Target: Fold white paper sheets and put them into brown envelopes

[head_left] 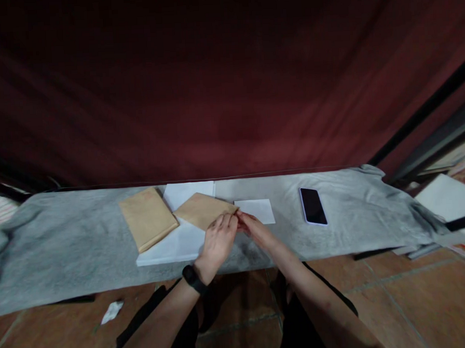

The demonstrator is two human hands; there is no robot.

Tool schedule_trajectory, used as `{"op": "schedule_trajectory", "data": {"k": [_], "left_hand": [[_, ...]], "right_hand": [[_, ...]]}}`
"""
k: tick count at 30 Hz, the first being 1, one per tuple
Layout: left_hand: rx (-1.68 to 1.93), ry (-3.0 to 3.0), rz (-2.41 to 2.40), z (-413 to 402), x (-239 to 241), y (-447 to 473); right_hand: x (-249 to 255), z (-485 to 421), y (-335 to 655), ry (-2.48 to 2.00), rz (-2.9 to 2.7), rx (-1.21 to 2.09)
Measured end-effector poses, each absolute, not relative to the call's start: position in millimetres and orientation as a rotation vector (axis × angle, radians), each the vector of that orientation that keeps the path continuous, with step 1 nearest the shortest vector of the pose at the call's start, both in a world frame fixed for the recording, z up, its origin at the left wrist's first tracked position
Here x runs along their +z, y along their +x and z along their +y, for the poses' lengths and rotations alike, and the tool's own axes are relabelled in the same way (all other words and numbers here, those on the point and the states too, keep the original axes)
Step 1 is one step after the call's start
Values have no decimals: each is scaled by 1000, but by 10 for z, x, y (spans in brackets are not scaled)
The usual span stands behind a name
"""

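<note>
A brown paper envelope (203, 211) lies at an angle over the white paper stack, its right corner between my hands. My left hand (219, 238), with a black band on the wrist, has its fingers closed on the envelope's near right edge. My right hand (254, 228) meets it there, fingers pinched at the same corner; the fingertips are partly hidden. Just beyond my right hand is a small white card (258, 210) on the grey cloth. Left of the envelope rests a thick stack of brown envelopes (148, 219), partly on the white paper stack (170, 248).
The bench is covered with a grey cloth (351, 214). A phone (313, 206) with a pale purple case lies on the right. A dark red curtain (228, 101) hangs behind the bench. Crumpled white paper (112, 311) is on the tiled floor at the left.
</note>
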State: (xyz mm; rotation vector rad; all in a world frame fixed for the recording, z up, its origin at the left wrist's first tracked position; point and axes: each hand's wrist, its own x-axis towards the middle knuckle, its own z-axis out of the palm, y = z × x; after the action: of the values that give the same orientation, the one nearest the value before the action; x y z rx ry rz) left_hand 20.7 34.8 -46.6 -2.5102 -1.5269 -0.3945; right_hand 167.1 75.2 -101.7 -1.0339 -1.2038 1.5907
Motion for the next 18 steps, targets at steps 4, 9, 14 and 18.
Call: {"op": "schedule_trajectory", "data": {"k": [4, 9, 14, 18], "left_hand": [[-430, -2552, -1543, 382, -602, 261], [-494, -2665, -1517, 403, -716, 229], [-605, -2746, -1430, 532, -721, 108], [-485, -2761, -1378, 738, -736, -169]], "right_hand": [[-1026, 735, 1605, -955, -898, 1795], [-1107, 781, 1569, -1066, -789, 1756], [-1168, 863, 1564, -1169, -939, 1484], [-1154, 936, 1679, -1244, -1119, 1256]]}}
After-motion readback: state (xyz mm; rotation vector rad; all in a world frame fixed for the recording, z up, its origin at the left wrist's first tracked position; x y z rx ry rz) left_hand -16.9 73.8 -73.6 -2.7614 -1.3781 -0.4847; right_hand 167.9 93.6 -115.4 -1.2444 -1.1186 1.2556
